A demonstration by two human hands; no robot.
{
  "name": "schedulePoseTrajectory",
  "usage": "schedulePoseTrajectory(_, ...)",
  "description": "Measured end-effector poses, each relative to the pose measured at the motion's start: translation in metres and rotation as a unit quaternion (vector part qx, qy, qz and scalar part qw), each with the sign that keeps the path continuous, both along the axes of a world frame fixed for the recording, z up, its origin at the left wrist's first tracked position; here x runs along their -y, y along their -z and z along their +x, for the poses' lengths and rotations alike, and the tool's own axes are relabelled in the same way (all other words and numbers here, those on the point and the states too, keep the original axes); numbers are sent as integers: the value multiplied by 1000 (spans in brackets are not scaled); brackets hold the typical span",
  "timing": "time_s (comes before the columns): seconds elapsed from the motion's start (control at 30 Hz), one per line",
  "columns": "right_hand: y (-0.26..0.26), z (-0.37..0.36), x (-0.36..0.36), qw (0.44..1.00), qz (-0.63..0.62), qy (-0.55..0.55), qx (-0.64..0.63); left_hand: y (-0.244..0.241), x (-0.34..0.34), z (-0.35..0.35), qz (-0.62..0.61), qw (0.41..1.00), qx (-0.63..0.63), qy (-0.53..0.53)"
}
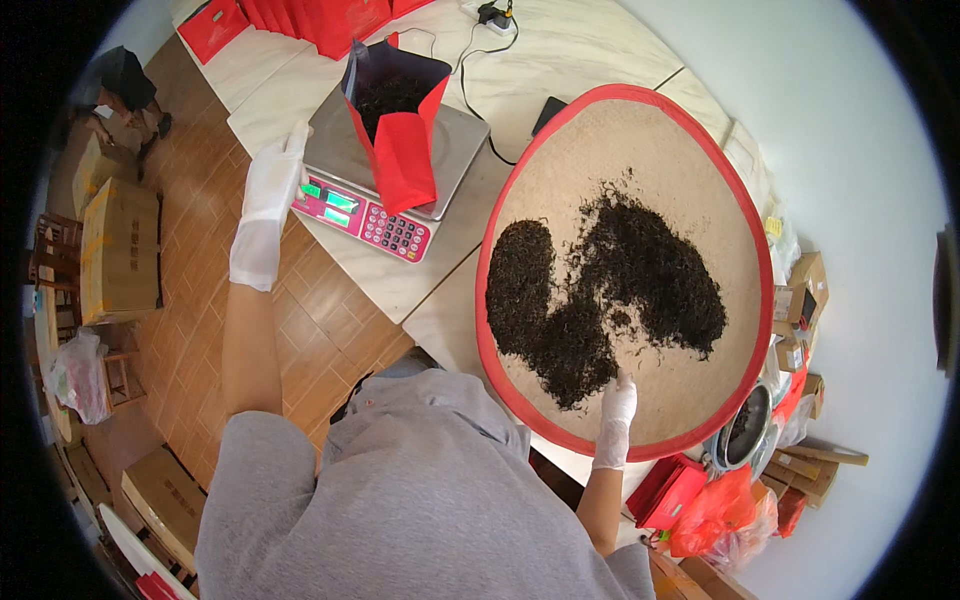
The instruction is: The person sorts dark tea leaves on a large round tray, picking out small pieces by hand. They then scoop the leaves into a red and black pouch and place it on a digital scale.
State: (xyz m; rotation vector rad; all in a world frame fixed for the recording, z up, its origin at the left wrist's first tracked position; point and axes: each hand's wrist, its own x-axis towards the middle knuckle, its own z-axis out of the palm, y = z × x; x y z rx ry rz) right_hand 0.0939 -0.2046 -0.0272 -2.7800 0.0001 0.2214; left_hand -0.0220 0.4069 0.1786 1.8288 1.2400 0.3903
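Observation:
My left hand (279,176), in a white glove, rests at the left edge of a pink digital scale (360,217) with a steel platform. On that platform stands an open red bag (405,161) with dark, wiry loose-leaf tea inside; its front flap hangs over the keypad. My right hand (619,397), also gloved, is over the near part of a large round tray (675,405) with a red rim, its fingertips at the edge of the dark tea leaves (577,352). The leaves lie in uneven heaps. Whether the right fingers hold any leaves cannot be told.
Red bags (300,19) line the table's far left. A black cable (463,82) runs behind the scale to a power strip, near a dark phone (549,114). More red bags (667,491) and a metal bowl (746,427) are at right. A person (124,90) is at far left.

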Motion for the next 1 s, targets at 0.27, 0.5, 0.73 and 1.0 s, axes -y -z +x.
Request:
schedulePoseTrajectory(0.27, -11, -31, -18, 992, -114, -37, -22, 2, 17, -7, -17, 1000, -7, -12)
schedulePoseTrajectory(0.5, 11, -21, -45, 982, 97, -144, 69, 29, 38, -51, 57, 997, 8, -45)
schedulePoseTrajectory(0.73, -57, 6, -191, 946, 250, -204, 28, 8, 28, -122, 157, 976, 12, -152)
schedulePoseTrajectory(1.0, -229, -15, -444, 824, 148, -442, 323, 62, -17, -195, 164, 975, 48, -143)
